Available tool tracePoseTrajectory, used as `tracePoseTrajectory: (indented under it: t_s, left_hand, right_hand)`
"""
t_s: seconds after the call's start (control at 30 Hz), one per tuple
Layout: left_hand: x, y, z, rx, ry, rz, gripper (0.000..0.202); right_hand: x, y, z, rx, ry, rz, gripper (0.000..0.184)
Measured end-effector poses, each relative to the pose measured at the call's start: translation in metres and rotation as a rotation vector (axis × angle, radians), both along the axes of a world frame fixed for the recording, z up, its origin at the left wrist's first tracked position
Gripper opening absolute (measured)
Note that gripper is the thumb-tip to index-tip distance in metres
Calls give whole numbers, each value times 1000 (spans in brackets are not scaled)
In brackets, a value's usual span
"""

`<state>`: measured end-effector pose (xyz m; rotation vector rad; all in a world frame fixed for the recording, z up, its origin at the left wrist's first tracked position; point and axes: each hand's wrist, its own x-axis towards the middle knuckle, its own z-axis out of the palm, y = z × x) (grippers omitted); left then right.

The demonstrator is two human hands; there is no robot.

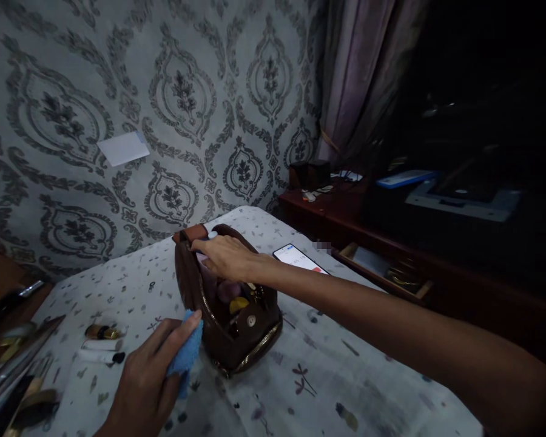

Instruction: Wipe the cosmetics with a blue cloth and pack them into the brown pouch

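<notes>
My left hand (148,370) is closed around a fuzzy blue cloth (186,352), just left of a brown bag (246,337). The bag lies on the patterned white sheet with its zipped top gaping. Inside it show a yellow item (239,304) and a rounded purplish item (228,291). Over the far end of the opening, my right hand (230,255) has its fingers curled. A small white rounded end (212,235) sticks up beside those fingers, and something pale pink shows below them. What exactly the right fingers grip is mostly hidden.
Several small cosmetic tubes (102,345) lie on the sheet at left, beside blurred brushes and tools (22,388). A lit phone (295,258) rests beyond my right forearm. At right stands a dark red desk (323,209) with an open drawer (382,270).
</notes>
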<state>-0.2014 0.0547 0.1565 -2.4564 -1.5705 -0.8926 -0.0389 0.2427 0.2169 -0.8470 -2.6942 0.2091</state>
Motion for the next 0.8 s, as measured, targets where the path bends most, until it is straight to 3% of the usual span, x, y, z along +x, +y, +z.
tracePoseTrajectory:
  t_s: [0.6,0.8]
  left_hand:
    - [4,-1,8,-54,68,53,68]
    - [2,0,9,-64,38,44,63]
  right_hand:
    - [8,-16,15,-54,-19,-35,33]
    - [12,-25,18,5,18,-96,27]
